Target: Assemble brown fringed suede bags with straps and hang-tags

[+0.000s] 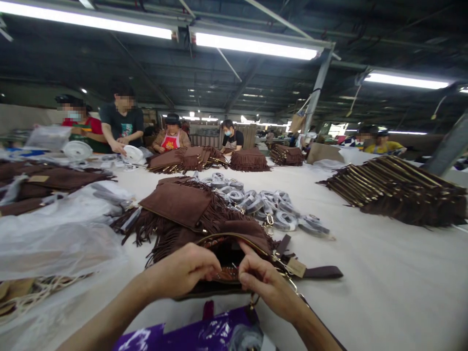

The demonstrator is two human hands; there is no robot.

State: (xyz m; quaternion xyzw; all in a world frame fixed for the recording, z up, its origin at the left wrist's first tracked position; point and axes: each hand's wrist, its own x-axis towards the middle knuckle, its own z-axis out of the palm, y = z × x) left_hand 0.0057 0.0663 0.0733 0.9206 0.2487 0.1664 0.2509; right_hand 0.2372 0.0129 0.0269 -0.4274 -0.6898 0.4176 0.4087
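Note:
In front of me a brown fringed bag (234, 229) lies with its zipped mouth open, showing a patterned lining and a dark inside. My left hand (190, 269) is closed at the left of the mouth, fingers bent inward; what its fingertips pinch is hidden. At the right side, my right hand (265, 280) grips the bag's opening, its forefinger stretched to the far zipper edge and thumb curled against the other fingers. A tiny white thing shows between both hands. A tan tag (296, 267) and a brown wrist strap (323, 272) hang off the bag's right end.
Behind lie another fringed bag (175, 202) and wrapped strap rolls (256, 202). Stacked bags (398, 190) stand at right. Clear plastic (62, 243) covers the left side; purple packaging (190, 334) sits nearest me. Several co-workers are across the white table (387, 273).

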